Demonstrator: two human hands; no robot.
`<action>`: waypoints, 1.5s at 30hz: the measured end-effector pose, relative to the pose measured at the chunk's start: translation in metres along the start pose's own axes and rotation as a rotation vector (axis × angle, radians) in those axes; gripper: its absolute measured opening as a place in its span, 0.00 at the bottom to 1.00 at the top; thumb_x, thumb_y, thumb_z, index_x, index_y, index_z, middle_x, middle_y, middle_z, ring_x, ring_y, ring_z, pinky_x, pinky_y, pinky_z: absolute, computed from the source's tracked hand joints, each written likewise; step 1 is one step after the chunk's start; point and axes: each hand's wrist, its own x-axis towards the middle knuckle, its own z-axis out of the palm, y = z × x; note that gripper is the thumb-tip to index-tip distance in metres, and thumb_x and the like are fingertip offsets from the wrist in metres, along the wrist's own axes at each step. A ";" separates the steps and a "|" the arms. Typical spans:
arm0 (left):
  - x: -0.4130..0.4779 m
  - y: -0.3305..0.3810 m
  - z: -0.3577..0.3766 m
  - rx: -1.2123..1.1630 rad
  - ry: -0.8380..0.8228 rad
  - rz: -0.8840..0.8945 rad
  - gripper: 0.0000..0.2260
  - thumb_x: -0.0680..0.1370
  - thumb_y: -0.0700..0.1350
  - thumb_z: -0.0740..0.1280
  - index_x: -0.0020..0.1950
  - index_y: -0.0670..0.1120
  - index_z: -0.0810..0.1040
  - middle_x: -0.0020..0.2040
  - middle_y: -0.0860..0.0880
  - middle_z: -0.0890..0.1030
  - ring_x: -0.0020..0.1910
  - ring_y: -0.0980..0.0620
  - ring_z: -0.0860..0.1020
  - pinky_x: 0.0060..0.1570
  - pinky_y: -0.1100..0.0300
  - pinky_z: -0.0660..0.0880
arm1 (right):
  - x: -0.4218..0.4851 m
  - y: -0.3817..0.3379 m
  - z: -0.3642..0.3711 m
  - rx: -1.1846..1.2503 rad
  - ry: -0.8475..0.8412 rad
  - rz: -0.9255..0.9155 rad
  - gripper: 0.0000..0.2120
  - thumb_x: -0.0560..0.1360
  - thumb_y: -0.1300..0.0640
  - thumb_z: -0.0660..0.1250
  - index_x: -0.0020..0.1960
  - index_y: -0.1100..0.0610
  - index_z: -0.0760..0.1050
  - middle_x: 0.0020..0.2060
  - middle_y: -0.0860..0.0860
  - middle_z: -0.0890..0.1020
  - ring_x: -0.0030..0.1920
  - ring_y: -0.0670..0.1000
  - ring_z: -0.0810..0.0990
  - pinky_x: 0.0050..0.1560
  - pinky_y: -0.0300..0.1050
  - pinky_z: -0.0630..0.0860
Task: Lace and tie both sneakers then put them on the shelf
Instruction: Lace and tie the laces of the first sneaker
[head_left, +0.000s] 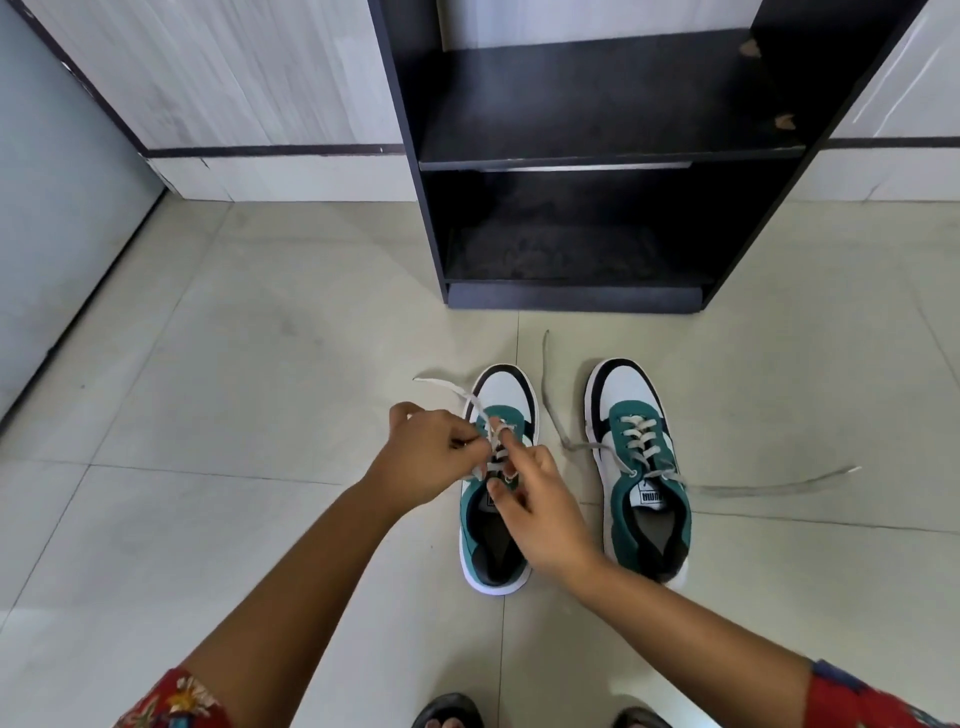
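Teal-and-white leather sneakers sit side by side on the pale tiled floor (208, 364), toes toward the black two-tier wooden shelf (597, 156), whose boards are bare. Over the left teal-and-white sneaker (506, 395), both hands are busy: the left hand (431, 457) has its fingers (470, 441) pinching the off-white lace (457, 389) near the eyelets, one loose end trailing off to the left. The right hand (540, 509) has its fingers (511, 441) curled, one hooked into the lace crossing at the tongue. The right teal-and-white sneaker (639, 457) is laced through, but its grey-white lace ends (769, 486) lie untied, sprawled across the tiles on either side.
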 end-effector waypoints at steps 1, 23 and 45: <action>0.000 0.001 -0.001 -0.008 -0.037 0.004 0.17 0.69 0.53 0.55 0.26 0.49 0.76 0.20 0.52 0.70 0.31 0.58 0.71 0.60 0.55 0.58 | 0.000 0.000 0.002 0.020 -0.001 -0.005 0.22 0.77 0.53 0.62 0.69 0.43 0.64 0.44 0.44 0.67 0.38 0.42 0.72 0.48 0.41 0.73; -0.022 -0.075 0.011 0.449 -0.038 -0.286 0.16 0.68 0.52 0.68 0.55 0.56 0.78 0.58 0.53 0.78 0.56 0.49 0.77 0.58 0.52 0.68 | 0.001 -0.004 -0.081 -1.109 -0.103 0.136 0.22 0.68 0.63 0.63 0.62 0.52 0.69 0.57 0.54 0.77 0.61 0.57 0.72 0.51 0.47 0.69; -0.030 -0.044 0.037 -0.120 0.080 0.008 0.09 0.76 0.47 0.65 0.56 0.55 0.79 0.41 0.57 0.81 0.43 0.58 0.78 0.44 0.68 0.70 | 0.014 0.016 -0.051 -0.625 -0.166 -0.050 0.14 0.72 0.50 0.65 0.57 0.49 0.72 0.55 0.47 0.79 0.57 0.50 0.75 0.58 0.47 0.71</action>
